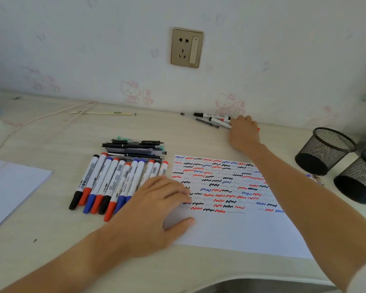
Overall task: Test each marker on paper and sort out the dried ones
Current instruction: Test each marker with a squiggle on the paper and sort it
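While the sheet was already crowded with test marks, the scene stood as follows.

Right hand: the right hand [244, 132] reached to the far edge of the pale counter [51, 136] by the wall, its curled fingers [244, 119] at the small far pile of markers and thin pens [215, 120]; a red tip showed just past the knuckles, so it seemed to hold a red-capped marker, though the grip itself was hidden.

Left hand: the left hand [154, 210] lay flat with straight fingers [175, 192] pressing the left edge of the white paper sheet [241, 231], gripping nothing.

Paper: many rows of red, blue and black squiggles, with some faint thin grey ones, filled its upper part beyond the left fingers; the lower part was bare.

Near row: a row of white-barrelled markers with red, blue and black caps [114, 182] lay side by side just left of the left fingers, with a stack of dark pens [135, 148] just beyond it.

Holders: two black mesh pen cups [323, 151] lay tipped on their sides, well right of the right fingers.

Progress: judging by the crowded sheet and tipped cups, testing looked nearly done; the far pile seemed to be the dried ones, the near row the working ones. Whether any marker remained untested could not be told.
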